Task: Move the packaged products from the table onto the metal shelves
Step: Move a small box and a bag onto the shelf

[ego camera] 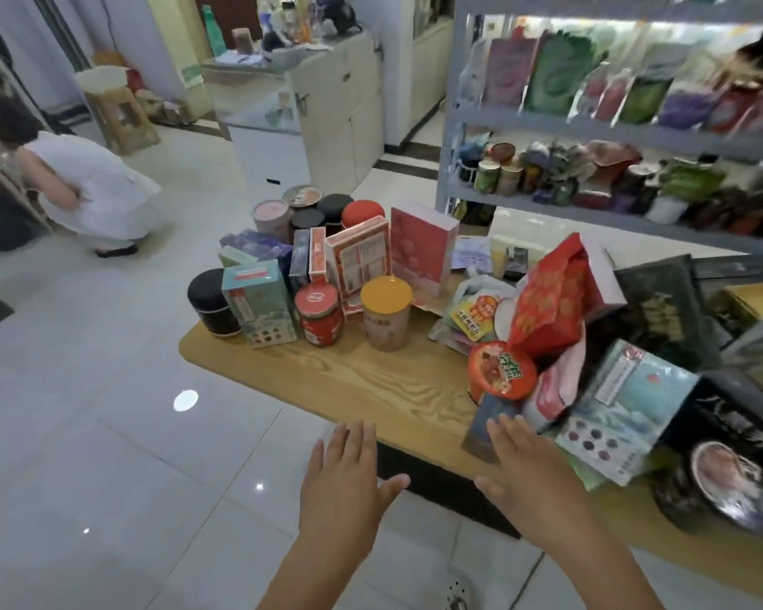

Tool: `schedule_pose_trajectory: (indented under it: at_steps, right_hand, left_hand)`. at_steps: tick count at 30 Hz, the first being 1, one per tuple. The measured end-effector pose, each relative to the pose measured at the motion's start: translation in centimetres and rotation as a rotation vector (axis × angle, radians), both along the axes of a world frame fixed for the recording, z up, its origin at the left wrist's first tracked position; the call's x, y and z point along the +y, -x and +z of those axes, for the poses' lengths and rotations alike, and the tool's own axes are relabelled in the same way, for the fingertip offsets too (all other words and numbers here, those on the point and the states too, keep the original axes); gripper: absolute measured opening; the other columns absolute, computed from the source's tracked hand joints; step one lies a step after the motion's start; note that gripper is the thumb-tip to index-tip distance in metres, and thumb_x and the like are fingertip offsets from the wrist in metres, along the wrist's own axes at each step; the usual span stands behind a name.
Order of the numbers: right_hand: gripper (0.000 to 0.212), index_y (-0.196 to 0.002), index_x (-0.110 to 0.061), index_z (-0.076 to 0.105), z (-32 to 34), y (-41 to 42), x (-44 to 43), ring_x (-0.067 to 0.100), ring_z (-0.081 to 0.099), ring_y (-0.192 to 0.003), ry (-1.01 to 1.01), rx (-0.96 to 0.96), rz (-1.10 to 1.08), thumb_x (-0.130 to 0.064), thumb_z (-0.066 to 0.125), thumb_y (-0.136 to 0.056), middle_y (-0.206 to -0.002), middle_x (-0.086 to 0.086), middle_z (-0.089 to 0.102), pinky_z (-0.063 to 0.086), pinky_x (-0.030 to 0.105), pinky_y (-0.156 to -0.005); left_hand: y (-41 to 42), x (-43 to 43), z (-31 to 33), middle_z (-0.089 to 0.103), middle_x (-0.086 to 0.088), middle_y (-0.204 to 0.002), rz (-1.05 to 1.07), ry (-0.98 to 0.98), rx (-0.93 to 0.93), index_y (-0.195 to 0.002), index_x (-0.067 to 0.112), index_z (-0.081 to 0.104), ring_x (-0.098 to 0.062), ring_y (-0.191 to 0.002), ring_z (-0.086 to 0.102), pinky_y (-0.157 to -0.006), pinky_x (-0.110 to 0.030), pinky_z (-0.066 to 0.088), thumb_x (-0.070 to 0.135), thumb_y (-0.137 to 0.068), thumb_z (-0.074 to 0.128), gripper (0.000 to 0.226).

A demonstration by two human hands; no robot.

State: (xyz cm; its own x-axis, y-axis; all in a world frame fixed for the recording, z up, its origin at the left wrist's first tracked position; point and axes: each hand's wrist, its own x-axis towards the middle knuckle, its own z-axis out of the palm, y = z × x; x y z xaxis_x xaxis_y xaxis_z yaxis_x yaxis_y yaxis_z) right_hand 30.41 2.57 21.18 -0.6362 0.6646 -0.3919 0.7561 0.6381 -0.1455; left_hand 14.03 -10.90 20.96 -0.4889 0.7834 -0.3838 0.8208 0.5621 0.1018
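A wooden table (371, 380) carries many packaged products: a yellow-lidded jar (386, 317), a red jar (319, 313), a teal box (258, 303), a black canister (210, 306), pink boxes (421, 248), a red bag (551, 297), a red-lidded cup (502, 369) and a small dark box (487, 427). The grey metal shelves (591, 129) stand behind the table at the right, filled with pouches and cans. My left hand (346, 477) hovers open before the table's near edge. My right hand (529, 464) is open, fingers spread, just in front of the small dark box.
A person in white bends over at the far left (84, 187). A white cabinet with a glass case (309, 112) stands behind the table. Dark boxes and a round tin (723, 477) crowd the table's right end. Glossy tiled floor (106, 433) lies to the left.
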Motion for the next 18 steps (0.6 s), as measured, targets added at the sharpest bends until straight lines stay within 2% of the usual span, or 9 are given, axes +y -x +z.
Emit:
schedule_pose_trajectory:
  at_steps: [5,10,13,16,18]
  right_hand:
    - [0.077,-0.153,-0.018,-0.005,-0.5,-4.3,5.1,0.018,-0.005,-0.148,0.029,-0.024,-0.114,-0.048,0.04,-0.098,-0.161,0.0,-0.011,0.008,0.036,-0.12]
    - [0.078,-0.153,-0.019,-0.007,-1.5,-6.8,8.2,0.017,0.0,-0.148,0.058,0.007,-0.207,-0.044,0.042,-0.098,-0.161,0.001,-0.004,0.011,0.033,-0.119]
    - [0.08,-0.153,-0.018,-0.003,-3.1,-6.6,9.0,0.014,0.005,-0.147,0.126,0.123,-0.339,-0.043,0.047,-0.097,-0.161,-0.001,0.0,0.014,0.03,-0.118]
    - [0.08,-0.153,-0.02,0.012,-5.3,-5.3,9.5,0.014,0.025,-0.142,0.244,0.368,-0.544,-0.037,0.059,-0.092,-0.158,-0.003,0.02,0.027,0.028,-0.112]
    - [0.069,-0.148,-0.023,0.031,-6.4,-4.0,9.8,0.014,0.045,-0.127,0.236,0.516,-0.702,-0.031,0.064,-0.089,-0.145,-0.004,0.044,0.038,0.026,-0.094]
  left_hand:
    - [-3.2,7.0,-3.0,-0.007,-0.001,-0.161,-0.078,0.04,-0.063,-0.153,0.015,-0.008,-0.019,-0.148,-0.007,-0.12,-0.037,0.0,0.063,-0.095,0.022,0.082]
    - [-4.8,12.6,-6.7,-0.004,-0.005,-0.161,-0.159,0.061,-0.102,-0.153,0.012,-0.006,-0.022,-0.148,-0.004,-0.119,-0.038,0.004,0.06,-0.096,0.03,0.083]
    - [-5.0,15.4,-8.7,-0.002,-0.005,-0.161,-0.163,0.08,-0.159,-0.153,0.01,-0.005,-0.022,-0.148,-0.001,-0.119,-0.037,0.006,0.06,-0.094,0.038,0.089]
    - [-5.7,18.1,-10.6,0.007,-0.008,-0.161,-0.072,0.076,-0.307,-0.153,0.007,-0.002,-0.022,-0.147,0.009,-0.118,-0.035,0.014,0.06,-0.087,0.053,0.1]
    - [-6.3,19.2,-11.4,0.028,-0.011,-0.153,0.007,0.043,-0.362,-0.149,0.004,0.01,-0.024,-0.14,0.03,-0.111,-0.034,0.028,0.054,-0.083,0.061,0.098]
